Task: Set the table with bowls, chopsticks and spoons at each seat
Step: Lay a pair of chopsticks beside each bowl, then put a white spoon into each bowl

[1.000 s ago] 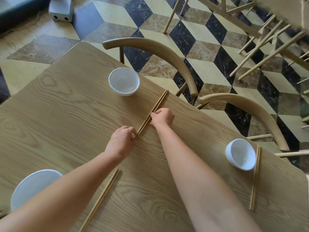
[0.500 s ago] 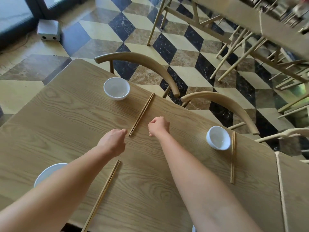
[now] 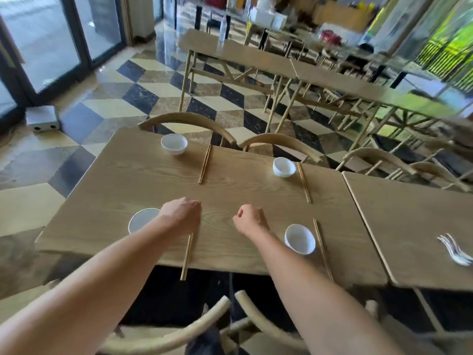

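**Place settings, four seats**

Far-left bowl [image 3: 174, 144], far-right bowl [image 3: 283, 167], near-left bowl [image 3: 142, 220] and near-right bowl [image 3: 300, 239] on table [image 3: 128, 180]. Chopsticks [image 3: 205, 163] lie right of each. Spoons [image 3: 457, 252] lie heaped on adjoining table [image 3: 409, 226]. Left hand [image 3: 181, 213] and right hand [image 3: 249, 219] are mid-table, fingers curled, holding nothing.

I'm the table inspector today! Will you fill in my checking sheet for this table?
Surface: wooden table; second table butted against its right end.
Job's things: far-left bowl, far-right bowl, near-left bowl, near-right bowl; chopsticks lie beside each; spoons heaped on second table, none at seats.
Clutter: nothing seen.
Grips: left hand, right hand, both curled, holding nothing.
Cables: nothing seen.
Surroundings: curved-back chairs, chequered floor, grey box near glass doors.
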A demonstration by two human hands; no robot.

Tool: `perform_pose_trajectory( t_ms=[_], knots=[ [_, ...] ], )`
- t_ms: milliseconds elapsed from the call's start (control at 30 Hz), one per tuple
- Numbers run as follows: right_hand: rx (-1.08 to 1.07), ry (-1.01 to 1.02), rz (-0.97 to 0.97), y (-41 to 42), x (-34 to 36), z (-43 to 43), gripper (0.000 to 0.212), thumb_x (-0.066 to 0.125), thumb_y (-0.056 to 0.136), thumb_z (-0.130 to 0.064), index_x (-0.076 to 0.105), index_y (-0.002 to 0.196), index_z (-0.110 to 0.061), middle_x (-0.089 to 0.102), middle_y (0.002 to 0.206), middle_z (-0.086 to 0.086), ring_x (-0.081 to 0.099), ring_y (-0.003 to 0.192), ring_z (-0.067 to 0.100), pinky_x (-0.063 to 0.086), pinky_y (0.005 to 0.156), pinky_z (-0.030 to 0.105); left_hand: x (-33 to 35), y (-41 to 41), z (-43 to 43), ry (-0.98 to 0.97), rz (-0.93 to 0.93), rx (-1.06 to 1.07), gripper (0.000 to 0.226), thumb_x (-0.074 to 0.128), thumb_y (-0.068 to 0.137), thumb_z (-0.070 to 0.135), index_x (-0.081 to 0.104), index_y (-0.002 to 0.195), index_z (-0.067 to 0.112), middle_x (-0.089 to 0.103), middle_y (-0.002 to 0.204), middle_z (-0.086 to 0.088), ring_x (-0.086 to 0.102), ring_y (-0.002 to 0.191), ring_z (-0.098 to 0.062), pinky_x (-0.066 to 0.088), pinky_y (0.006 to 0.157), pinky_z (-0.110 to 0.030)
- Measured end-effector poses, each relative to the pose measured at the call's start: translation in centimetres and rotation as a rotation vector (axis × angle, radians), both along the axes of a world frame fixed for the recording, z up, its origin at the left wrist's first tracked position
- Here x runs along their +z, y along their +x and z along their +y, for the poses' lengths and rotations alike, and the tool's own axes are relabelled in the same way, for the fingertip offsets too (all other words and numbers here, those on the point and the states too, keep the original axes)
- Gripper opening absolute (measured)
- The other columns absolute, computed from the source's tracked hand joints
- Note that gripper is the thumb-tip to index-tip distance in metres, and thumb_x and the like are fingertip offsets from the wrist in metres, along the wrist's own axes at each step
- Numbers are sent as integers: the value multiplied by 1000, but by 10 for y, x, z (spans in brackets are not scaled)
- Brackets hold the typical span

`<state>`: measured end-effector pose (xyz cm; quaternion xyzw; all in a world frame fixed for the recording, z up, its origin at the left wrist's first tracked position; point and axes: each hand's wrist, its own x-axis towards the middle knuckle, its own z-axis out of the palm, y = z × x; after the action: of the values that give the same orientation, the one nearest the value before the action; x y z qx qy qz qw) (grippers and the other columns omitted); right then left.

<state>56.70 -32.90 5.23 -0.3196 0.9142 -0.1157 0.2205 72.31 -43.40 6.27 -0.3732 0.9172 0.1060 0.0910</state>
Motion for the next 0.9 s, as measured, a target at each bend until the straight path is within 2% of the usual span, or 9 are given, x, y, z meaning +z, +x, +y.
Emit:
perform_pose_trajectory(
  t_ms=[200,333,433,500,567,633,700,800,900],
  knots=[
    [9,12,45,41,19,87,25,52,90,-26,67,103,-11,68,110,13,66,99,32,50,77,31,27,31,76,-8,-66,-124,24,47,96,19,63,111,12,68,108,-9,70,94,-30,53,63,-35],
    [-31,-14,90,34,33,127,27,49,92,-26,65,107,-9,64,113,12,63,99,31,47,75,32,46,19,111,-100,-26,-190,24,47,100,27,61,114,15,65,114,-8,67,101,-29,44,66,-32],
    [-59,-22,80,23,43,160,28,50,93,-24,65,112,-8,60,103,12,59,93,31,51,83,37,52,-2,137,-134,25,-241,22,47,99,28,62,109,15,68,111,-7,68,97,-28,46,66,-32],
    [-112,-55,59,11,47,191,28,53,92,-20,64,114,-7,62,109,15,62,104,36,51,90,39,53,-24,162,-141,38,-300,22,44,100,27,61,108,15,68,109,-6,68,95,-27,46,65,-33],
    [-170,-74,48,-1,49,230,29,52,94,-16,60,120,-5,61,117,18,60,111,36,44,86,31,50,-51,193,-141,47,-364,24,43,101,30,60,109,16,68,109,-6,68,96,-28,46,66,-32],
    [-227,-81,80,-13,47,279,27,48,96,-16,61,118,-8,62,117,17,60,110,35,43,82,34,45,-81,232,-134,27,-420,24,44,99,29,60,112,17,68,111,-5,68,98,-28,45,67,-32],
    [-318,-81,131,-27,45,332,27,43,97,-20,63,113,-14,64,118,10,61,112,32,45,86,35,38,-112,277,-133,-15,-483,27,46,98,26,60,118,17,68,113,-5,68,99,-28,46,67,-34],
    [-399,-41,141,-49,46,415,25,46,98,-29,63,111,-15,63,118,6,60,113,28,47,89,38,37,-160,351,-113,-11,-619,31,48,98,27,62,124,16,67,123,-6,66,110,-29,55,81,-39],
    [-460,-28,212,-71,46,499,20,54,95,-30,66,103,-16,67,108,6,65,104,26,54,85,38,35,-207,432,19,57,-672,35,46,101,24,57,132,12,60,135,-10,58,122,-31,48,99,-41]
  ],
)
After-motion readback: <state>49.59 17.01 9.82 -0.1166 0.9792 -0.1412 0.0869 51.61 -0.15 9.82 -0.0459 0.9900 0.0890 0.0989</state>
